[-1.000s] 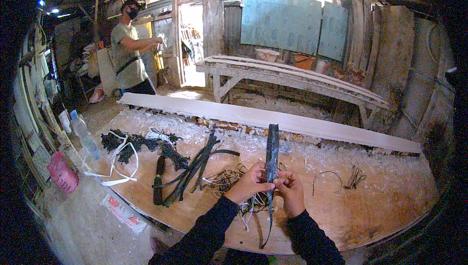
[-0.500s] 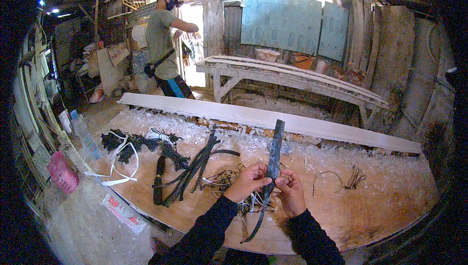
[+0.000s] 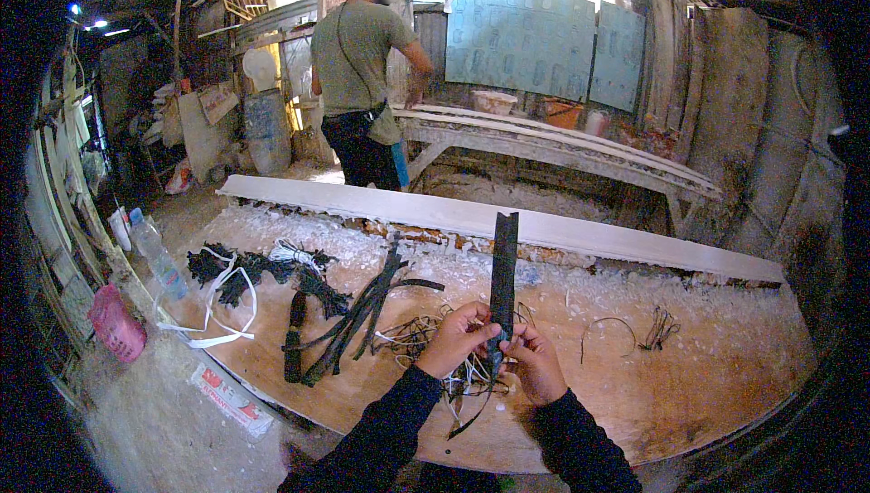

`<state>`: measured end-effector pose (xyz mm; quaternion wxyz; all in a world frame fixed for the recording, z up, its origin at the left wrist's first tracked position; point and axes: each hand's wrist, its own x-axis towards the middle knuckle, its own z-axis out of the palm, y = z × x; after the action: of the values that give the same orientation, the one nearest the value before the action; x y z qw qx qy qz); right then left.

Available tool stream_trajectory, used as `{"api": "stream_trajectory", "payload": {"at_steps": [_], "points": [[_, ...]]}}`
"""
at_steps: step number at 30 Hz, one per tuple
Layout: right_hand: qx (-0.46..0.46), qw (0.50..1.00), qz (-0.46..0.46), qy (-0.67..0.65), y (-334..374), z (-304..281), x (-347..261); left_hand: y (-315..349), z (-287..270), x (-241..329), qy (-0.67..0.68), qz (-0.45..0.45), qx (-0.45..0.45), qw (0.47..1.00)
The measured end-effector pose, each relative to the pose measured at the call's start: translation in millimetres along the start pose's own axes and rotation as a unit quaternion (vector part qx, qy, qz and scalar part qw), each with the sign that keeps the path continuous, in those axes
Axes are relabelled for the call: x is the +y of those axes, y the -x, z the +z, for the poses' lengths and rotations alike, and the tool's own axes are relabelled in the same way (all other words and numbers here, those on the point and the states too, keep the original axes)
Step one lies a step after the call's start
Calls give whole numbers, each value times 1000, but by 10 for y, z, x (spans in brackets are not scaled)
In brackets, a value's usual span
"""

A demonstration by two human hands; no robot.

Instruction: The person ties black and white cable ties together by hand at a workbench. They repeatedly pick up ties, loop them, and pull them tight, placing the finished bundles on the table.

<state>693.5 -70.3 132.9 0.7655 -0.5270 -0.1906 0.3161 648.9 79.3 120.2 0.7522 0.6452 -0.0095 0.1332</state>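
Both hands, left (image 3: 460, 337) and right (image 3: 533, 364), pinched a black strip (image 3: 503, 266) above the counter (image 3: 689, 402), now raised nearly upright since a moment earlier; a person (image 3: 362, 76) behind had walked rightward.

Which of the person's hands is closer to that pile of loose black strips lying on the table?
Left. The left hand sits just right of the black strips, while the right hand lies farther right, beyond the upright dark strip both hands hold.

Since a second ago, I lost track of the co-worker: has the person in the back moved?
Yes. The person in the green shirt has walked rightward, from near the left shelves to the long pale bench.
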Motion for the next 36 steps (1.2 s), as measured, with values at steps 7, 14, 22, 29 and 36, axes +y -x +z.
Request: {"api": "stream_trajectory", "payload": {"at_steps": [7,14,22,29,36], "points": [[-11,999,19,-46,-25,-27,24,3,0,35,-9,15,-9,1000],[-11,998,16,-55,-53,-59,64,20,17,47,32,23,-10,999],[-32,996,30,-81,-39,-77,35,-3,-14,-5,21,33,-6,999],[-50,995,21,-83,-2,-61,-2,50,34,73,33,-16,-86,996],[-52,998,-27,-35,-4,-54,70,37,-9,59,7,41,-93,995]]}}
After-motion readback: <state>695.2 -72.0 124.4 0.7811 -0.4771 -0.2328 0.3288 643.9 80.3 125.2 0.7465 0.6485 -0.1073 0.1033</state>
